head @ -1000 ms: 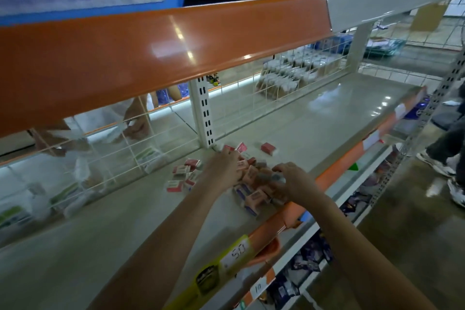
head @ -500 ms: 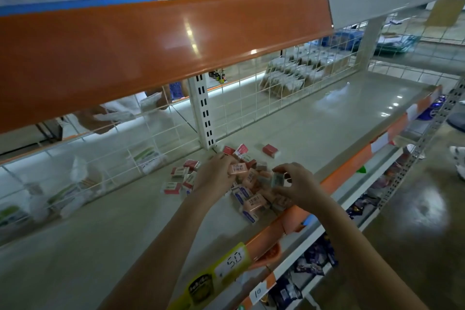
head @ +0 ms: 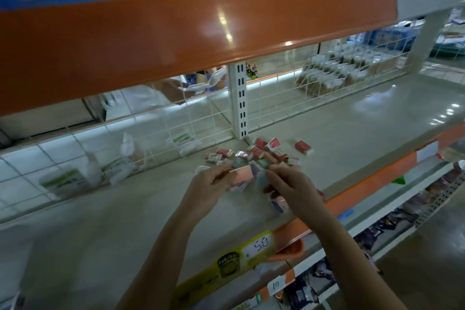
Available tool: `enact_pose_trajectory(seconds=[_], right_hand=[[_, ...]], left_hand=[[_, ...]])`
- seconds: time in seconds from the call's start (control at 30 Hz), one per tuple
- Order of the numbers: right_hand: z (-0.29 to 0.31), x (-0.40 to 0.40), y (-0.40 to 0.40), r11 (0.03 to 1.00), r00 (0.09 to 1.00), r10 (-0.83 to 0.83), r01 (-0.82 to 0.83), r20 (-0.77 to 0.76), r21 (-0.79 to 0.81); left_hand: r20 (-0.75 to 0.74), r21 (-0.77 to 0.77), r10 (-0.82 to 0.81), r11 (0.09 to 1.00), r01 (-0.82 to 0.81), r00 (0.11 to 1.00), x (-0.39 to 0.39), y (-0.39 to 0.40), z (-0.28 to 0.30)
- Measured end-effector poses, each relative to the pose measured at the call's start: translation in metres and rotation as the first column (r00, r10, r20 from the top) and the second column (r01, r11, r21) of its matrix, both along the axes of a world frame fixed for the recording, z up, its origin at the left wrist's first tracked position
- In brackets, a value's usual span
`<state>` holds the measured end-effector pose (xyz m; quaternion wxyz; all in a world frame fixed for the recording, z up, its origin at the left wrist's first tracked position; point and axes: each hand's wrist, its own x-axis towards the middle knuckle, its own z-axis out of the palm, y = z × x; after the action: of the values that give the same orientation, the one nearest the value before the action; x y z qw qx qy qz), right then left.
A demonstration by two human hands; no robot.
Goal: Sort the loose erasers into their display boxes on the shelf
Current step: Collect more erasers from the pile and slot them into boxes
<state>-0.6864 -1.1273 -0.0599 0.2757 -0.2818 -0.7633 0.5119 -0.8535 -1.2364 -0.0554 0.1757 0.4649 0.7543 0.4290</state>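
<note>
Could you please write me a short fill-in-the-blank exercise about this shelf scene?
1. The loose erasers lie in a heap on the ____.
2. The front edge strip of the shelf is coloured ____.
3. The yellow price label on the shelf edge shows the number ____.
4. One red eraser lies apart, to the ____ of the heap.

Missing words: shelf; orange; 50; right
</note>
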Motion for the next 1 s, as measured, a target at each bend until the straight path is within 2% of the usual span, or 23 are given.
enact_pose_trajectory(seconds=[0.13,0.23,0.4,0.5,0.73,0.87,1.0], right_hand=[[-0.002,-0.025,-0.027,0.971,0.994,0.084,-0.098,-0.076,-0.218],[-0.006,-0.043,-0.045,0.949,0.983,0.171,-0.181,-0.061,-0.259],[0.001,-0.079,-0.081,0.915,0.935,0.353,-0.352,-0.034,-0.196],[0.009,-0.098,-0.107,0.876,0.877,0.478,-0.473,0.043,-0.093],[0.034,-0.134,-0.193,0.785,0.797,0.576,-0.601,0.18,0.151],[0.047,-0.158,-0.262,0.719,0.738,0.649,-0.674,0.184,0.168],[0.049,-0.184,-0.334,0.645,0.667,0.716,-0.745,0.205,0.168]], left_hand=[[0.131,0.023,0.059,0.998,-0.062,0.99,-0.003,-0.039,0.003],[0.165,0.005,0.12,0.992,-0.122,0.979,-0.009,-0.07,0.003],[0.184,0.003,0.257,0.965,-0.262,0.949,-0.023,-0.135,0.011],[0.196,0.021,0.347,0.934,-0.357,0.917,-0.029,-0.176,0.016],[0.207,0.104,0.506,0.839,-0.534,0.837,-0.043,-0.284,0.023],[0.117,0.069,0.596,0.793,-0.605,0.795,-0.052,-0.359,0.024],[0.144,0.054,0.639,0.758,-0.65,0.756,-0.065,-0.436,0.023]])
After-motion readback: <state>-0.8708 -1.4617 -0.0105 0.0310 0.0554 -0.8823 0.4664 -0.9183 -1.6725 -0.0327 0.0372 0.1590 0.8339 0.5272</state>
